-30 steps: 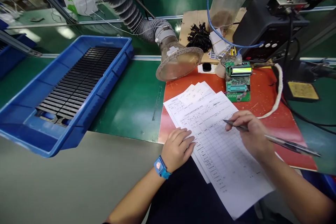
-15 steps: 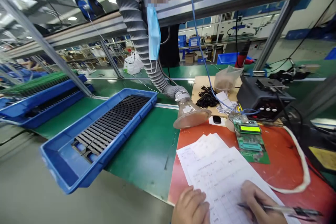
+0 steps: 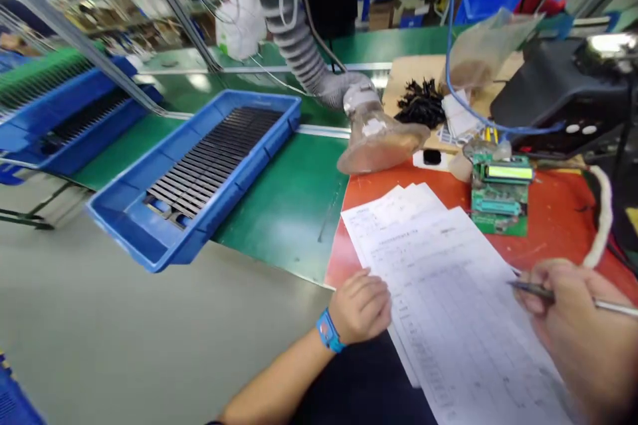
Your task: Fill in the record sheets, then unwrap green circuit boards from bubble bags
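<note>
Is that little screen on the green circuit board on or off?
On: the LCD screen glows yellow-green on the circuit board.

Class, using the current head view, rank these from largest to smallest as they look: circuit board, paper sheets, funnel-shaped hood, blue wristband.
1. Paper sheets, lying nearer the camera than the hood
2. Funnel-shaped hood and circuit board: too alike to rank
3. Blue wristband
</note>
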{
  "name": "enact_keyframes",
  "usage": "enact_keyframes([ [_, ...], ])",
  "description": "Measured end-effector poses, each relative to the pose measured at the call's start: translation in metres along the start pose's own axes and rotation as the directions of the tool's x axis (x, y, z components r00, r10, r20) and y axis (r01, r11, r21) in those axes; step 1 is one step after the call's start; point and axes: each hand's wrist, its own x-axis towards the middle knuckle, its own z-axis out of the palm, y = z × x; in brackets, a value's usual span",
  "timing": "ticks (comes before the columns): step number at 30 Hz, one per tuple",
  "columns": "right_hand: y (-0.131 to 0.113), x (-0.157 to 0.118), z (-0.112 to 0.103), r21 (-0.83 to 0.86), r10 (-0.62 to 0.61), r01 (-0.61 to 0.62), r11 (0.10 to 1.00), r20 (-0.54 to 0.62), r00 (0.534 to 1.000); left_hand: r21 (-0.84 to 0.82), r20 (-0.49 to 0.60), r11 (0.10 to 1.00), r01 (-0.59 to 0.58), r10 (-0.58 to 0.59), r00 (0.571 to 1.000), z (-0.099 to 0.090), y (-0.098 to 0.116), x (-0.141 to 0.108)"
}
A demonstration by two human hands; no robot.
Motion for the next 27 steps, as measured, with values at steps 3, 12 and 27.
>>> enact_keyframes([
  [3,-0.009,0.007,0.005,0.097,0.095,-0.087,0.991,-0.082,0.992,-0.015,0.027,1.0,-0.007,0.008,1.0,0.0,-0.002,0.0],
  [12,0.011,-0.015,0.031,-0.214,0.162,-0.102,0.972,0.288,0.944,-0.016,0.043,0.999,-0.032,0.033,0.999,-0.001,-0.003,0.003],
  [27,0.016,-0.019,0.036,-0.413,0.054,0.164,0.896,0.469,0.882,-0.023,0.044,0.999,-0.047,0.048,0.998,-0.001,-0.005,0.0],
])
